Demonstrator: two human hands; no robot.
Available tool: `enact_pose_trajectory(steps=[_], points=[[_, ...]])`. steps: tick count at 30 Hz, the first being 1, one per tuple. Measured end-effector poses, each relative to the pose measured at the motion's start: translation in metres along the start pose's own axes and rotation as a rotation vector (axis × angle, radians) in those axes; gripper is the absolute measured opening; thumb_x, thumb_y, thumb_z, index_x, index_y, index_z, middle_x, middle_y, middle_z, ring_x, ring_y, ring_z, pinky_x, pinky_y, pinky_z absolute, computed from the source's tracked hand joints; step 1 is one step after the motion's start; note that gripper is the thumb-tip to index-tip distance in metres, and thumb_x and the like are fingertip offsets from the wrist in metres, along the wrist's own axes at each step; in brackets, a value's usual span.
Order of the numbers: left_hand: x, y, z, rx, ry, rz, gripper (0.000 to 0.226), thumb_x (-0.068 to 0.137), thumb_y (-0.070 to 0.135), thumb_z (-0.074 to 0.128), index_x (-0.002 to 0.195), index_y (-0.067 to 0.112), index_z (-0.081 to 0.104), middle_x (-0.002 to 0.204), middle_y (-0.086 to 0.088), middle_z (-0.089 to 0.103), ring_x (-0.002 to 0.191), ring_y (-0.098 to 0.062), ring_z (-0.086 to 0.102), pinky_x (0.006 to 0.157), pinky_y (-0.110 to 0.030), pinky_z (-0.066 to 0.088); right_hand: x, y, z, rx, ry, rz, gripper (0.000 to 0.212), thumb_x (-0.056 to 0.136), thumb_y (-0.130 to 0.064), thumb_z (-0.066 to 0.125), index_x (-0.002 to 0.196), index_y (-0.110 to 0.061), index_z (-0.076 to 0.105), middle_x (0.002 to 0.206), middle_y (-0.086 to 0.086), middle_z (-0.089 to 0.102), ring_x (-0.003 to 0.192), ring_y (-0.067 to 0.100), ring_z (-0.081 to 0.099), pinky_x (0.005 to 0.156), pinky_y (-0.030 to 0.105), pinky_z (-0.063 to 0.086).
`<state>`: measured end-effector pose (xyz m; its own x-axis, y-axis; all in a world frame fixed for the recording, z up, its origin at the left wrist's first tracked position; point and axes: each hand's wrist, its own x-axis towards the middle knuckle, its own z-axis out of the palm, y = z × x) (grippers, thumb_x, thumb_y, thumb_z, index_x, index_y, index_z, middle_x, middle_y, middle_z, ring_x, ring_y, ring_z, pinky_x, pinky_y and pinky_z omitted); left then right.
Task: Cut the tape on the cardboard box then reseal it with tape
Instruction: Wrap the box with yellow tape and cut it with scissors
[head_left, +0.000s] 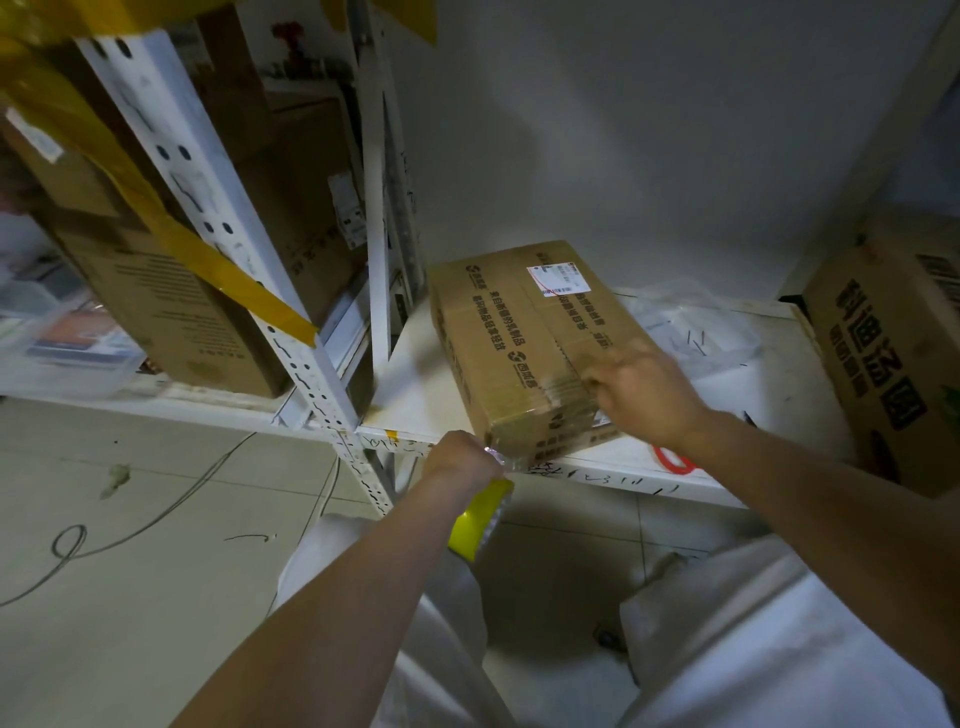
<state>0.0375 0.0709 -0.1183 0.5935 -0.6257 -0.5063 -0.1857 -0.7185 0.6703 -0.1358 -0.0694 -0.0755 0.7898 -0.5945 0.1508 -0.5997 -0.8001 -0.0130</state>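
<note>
Clear tape stretches from the roll (480, 519) gripped in the left hand (460, 460) to the cardboard box (535, 348) on the shelf (415, 374); right hand (641, 389) presses flat. Slack could wrinkle the strip.

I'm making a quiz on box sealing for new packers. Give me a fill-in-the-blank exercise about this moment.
1. The left hand grips a roll of tape whose colour is ____.
2. The right hand rests on top of the cardboard ____.
3. The cardboard box sits on a white ____.
4. The white label is stuck on the box's ____ face.

Missing words: yellow; box; shelf; top
</note>
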Motion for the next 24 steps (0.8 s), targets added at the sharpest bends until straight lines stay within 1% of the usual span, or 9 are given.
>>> enact_pose_trajectory(steps=[3,6,10,14,17,19,20,22,24], points=[[-0.007,0.001,0.001,-0.067,-0.039,-0.004,0.025,0.056,0.015,0.085,0.070,0.008,0.066,0.092,-0.016,0.073,0.086,-0.027,0.067,0.087,-0.041,0.053,-0.003,-0.039,-0.011,0.502,-0.298,-0.001,0.024,0.089,-0.043,0.061,0.092,-0.022,0.072,0.093,-0.010,0.068,0.087,0.007,0.061,0.080,0.029,0.050],[-0.016,0.007,0.004,-0.110,-0.055,-0.006,0.023,0.063,0.013,0.084,0.074,0.013,0.064,0.087,-0.014,0.068,0.081,-0.024,0.062,0.084,-0.036,0.053,0.001,-0.058,-0.001,0.630,-0.526,0.036,0.029,0.080,-0.041,0.073,0.100,-0.019,0.072,0.093,-0.007,0.068,0.089,0.009,0.062,0.081,0.027,0.050],[-0.024,0.013,0.007,-0.114,-0.036,0.032,0.018,0.077,0.007,0.074,0.073,0.013,0.058,0.082,-0.008,0.061,0.080,-0.020,0.057,0.072,-0.026,0.045,0.003,-0.067,0.003,0.785,-0.452,0.113,0.011,0.075,-0.019,0.080,0.084,-0.019,0.073,0.086,-0.001,0.071,0.085,0.017,0.066,0.082,0.035,0.054],[-0.030,0.018,0.004,-0.098,-0.083,0.063,0.026,0.087,0.004,0.060,0.067,0.017,0.049,0.069,0.001,0.049,0.075,-0.019,0.050,0.065,-0.024,0.042,0.003,-0.071,-0.005,0.683,-0.379,0.077,0.005,0.079,-0.017,0.075,0.078,-0.020,0.072,0.079,-0.007,0.068,0.082,0.014,0.065,0.079,0.031,0.053],[-0.033,0.021,0.006,-0.169,-0.067,0.066,0.025,0.088,0.001,0.055,0.068,0.017,0.050,0.070,-0.002,0.052,0.080,-0.023,0.054,0.071,-0.028,0.046,0.004,-0.072,-0.007,0.524,-0.319,0.047,0.016,0.086,-0.017,0.062,0.073,-0.026,0.064,0.083,-0.009,0.067,0.082,0.012,0.062,0.080,0.032,0.052],[-0.039,0.025,0.009,-0.280,-0.020,0.061,0.014,0.085,0.007,0.056,0.091,0.019,0.052,0.086,-0.007,0.062,0.090,-0.029,0.063,0.082,-0.036,0.054,0.006,-0.073,-0.011,0.449,-0.282,0.048,0.019,0.089,-0.019,0.057,0.072,-0.027,0.057,0.087,-0.008,0.065,0.086,0.014,0.060,0.082,0.034,0.050],[-0.041,0.027,0.010,-0.340,-0.014,0.046,0.031,0.082,0.013,0.059,0.106,0.026,0.043,0.096,-0.008,0.063,0.094,-0.031,0.065,0.086,-0.042,0.055,0.006,-0.074,-0.014,0.430,-0.268,0.053,0.019,0.091,-0.021,0.057,0.073,-0.027,0.055,0.089,-0.007,0.063,0.088,0.015,0.059,0.082,0.033,0.049],[-0.048,0.030,0.009,-0.434,-0.010,-0.009,0.059,0.072,0.021,0.071,0.108,0.030,0.024,0.104,-0.009,0.060,0.094,-0.032,0.065,0.084,-0.049,0.056,0.008,-0.073,-0.020,0.422,-0.251,0.072,0.015,0.092,-0.023,0.057,0.077,-0.026,0.055,0.094,-0.007,0.062,0.091,0.014,0.057,0.079,0.029,0.045],[-0.053,0.029,0.005,-0.557,-0.013,-0.066,0.069,0.066,0.014,0.081,0.112,0.012,0.030,0.106,-0.015,0.061,0.095,-0.033,0.066,0.081,-0.048,0.057,0.010,-0.072,-0.024,0.416,-0.239,0.083,0.010,0.093,-0.025,0.057,0.083,-0.023,0.057,0.096,-0.007,0.062,0.091,0.013,0.056,0.076,0.028,0.041]])
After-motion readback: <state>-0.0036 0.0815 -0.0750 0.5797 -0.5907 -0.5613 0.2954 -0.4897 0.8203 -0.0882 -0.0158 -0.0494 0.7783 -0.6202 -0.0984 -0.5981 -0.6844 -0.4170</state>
